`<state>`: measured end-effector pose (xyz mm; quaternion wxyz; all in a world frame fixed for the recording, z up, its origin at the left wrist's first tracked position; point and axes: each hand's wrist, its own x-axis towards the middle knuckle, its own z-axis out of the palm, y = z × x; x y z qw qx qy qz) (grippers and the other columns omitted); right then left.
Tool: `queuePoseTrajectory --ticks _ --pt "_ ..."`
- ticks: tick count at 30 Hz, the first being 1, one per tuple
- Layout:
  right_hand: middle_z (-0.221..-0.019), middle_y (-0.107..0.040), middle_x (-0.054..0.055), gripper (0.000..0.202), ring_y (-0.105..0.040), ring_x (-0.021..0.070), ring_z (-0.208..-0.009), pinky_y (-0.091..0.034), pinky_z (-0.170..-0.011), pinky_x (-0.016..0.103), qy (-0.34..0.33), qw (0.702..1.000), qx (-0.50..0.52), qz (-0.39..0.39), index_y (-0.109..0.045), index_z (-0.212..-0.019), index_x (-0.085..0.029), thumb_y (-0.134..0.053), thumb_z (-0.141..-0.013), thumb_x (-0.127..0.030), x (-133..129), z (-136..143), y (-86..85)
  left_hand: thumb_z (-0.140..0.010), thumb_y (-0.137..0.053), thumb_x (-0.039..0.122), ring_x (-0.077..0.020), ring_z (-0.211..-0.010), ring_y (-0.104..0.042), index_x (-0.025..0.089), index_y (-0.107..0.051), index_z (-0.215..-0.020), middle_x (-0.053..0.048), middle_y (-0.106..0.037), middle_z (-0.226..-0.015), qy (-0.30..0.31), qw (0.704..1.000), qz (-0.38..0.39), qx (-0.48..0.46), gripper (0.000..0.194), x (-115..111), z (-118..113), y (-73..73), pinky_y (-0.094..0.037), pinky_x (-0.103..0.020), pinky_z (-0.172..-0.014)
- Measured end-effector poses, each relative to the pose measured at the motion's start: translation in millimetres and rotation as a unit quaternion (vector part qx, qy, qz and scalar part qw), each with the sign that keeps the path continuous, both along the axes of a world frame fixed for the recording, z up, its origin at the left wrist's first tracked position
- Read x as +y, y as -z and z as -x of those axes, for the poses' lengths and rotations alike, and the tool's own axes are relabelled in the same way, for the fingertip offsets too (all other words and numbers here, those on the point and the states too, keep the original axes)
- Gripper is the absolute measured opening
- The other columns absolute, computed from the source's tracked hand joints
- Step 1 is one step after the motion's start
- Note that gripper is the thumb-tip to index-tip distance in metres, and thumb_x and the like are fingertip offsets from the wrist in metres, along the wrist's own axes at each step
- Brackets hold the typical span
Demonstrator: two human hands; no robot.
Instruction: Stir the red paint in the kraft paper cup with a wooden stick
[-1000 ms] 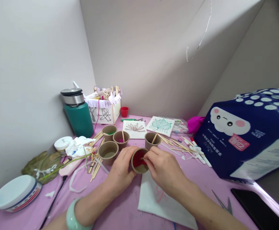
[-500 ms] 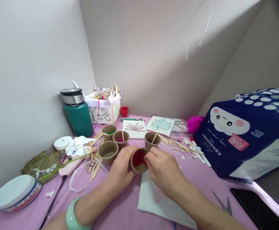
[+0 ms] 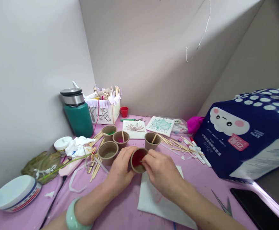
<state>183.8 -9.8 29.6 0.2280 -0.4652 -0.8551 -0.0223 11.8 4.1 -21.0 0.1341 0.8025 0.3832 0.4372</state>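
Note:
My left hand (image 3: 122, 164) is wrapped round a brown paper cup (image 3: 132, 163), which tips toward me and shows red paint (image 3: 138, 156) inside. With its fingers pinched at the cup's right rim, my right hand (image 3: 160, 167) grips a short wooden stick (image 3: 141, 161) whose end dips into the red. Most of that stick is hidden by the fingers. Under my right forearm lies a white cloth (image 3: 151, 198) with faint pink-red marks. Close behind my hands stand more brown cups, one (image 3: 108, 152) pale inside, another (image 3: 121, 138) with purple paint and a stick.
A teal bottle (image 3: 79, 118) and a box of sticks (image 3: 103, 110) stand at the back left. Two drawn cloths (image 3: 134, 128) lie behind the cups. To the right are markers (image 3: 199, 153), a large blue pack (image 3: 240, 137), scissors (image 3: 225, 206) and a phone (image 3: 256, 207). A white bowl (image 3: 15, 191) sits left.
My right hand has shifted slightly left and down, with the stick's end deeper over the cup's middle. The cup has barely moved in my left hand.

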Motion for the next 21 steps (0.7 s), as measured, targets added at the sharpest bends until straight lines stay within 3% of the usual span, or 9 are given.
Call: queuePoseTrajectory --ticks 4,10,14,18,21 --pt "-0.074 -0.059 0.002 0.015 -0.051 0.0118 -0.063 -0.032 -0.057 0.024 -0.026 0.999 0.027 0.031 -0.060 -0.073 -0.015 -0.052 -0.083 -0.009 0.4 -0.2 -1.6 -0.079 -0.059 0.012 -0.0218 -0.117 -0.049 0.022 -0.043 -0.126 -0.008 -0.054 -0.123 0.004 1.000 0.001 0.002 0.050 -1.6 -0.3 -1.0 -0.043 -0.040 -0.100" --pt "-0.071 -0.056 0.003 0.016 -0.047 0.0135 -0.061 -0.029 -0.056 0.027 0.034 0.998 -0.030 -0.050 -0.061 -0.072 -0.015 -0.050 -0.082 -0.008 5.4 -4.2 1.1 -0.078 -0.059 0.011 -0.0215 -0.117 -0.048 0.022 -0.044 -0.126 -0.007 -0.054 -0.124 0.002 1.000 0.002 0.007 0.051 -0.2 -0.6 -1.1 -0.043 -0.038 -0.100" --pt "-0.071 -0.056 0.002 0.018 -0.048 0.0119 -0.060 -0.030 -0.055 0.026 -0.008 1.000 -0.005 -0.014 -0.061 -0.071 -0.016 -0.049 -0.084 -0.010 4.0 -3.4 0.5 -0.080 -0.059 0.013 -0.0213 -0.117 -0.049 0.022 -0.044 -0.125 -0.007 -0.054 -0.123 -0.003 1.000 -0.004 0.004 0.049 0.2 0.1 -0.2 -0.044 -0.038 -0.100" --pt "-0.070 -0.055 0.002 0.018 -0.048 0.0126 -0.059 -0.029 -0.054 0.027 0.016 0.999 -0.006 -0.033 -0.060 -0.070 -0.015 -0.049 -0.082 -0.009 2.0 -1.8 -0.2 -0.079 -0.059 0.013 -0.0210 -0.117 -0.049 0.022 -0.043 -0.126 -0.007 -0.054 -0.124 -0.002 1.000 -0.005 0.004 0.050 -0.3 0.3 0.5 -0.043 -0.038 -0.100" --pt "-0.071 -0.057 0.002 0.018 -0.049 0.0119 -0.060 -0.031 -0.055 0.026 -0.012 1.000 0.008 -0.002 -0.060 -0.070 -0.015 -0.049 -0.083 -0.009 0.4 -0.4 -1.4 -0.080 -0.059 0.013 -0.0207 -0.116 -0.050 0.022 -0.042 -0.126 -0.007 -0.054 -0.124 -0.005 1.000 -0.009 0.000 0.050 -0.2 0.0 1.2 -0.044 -0.038 -0.100"
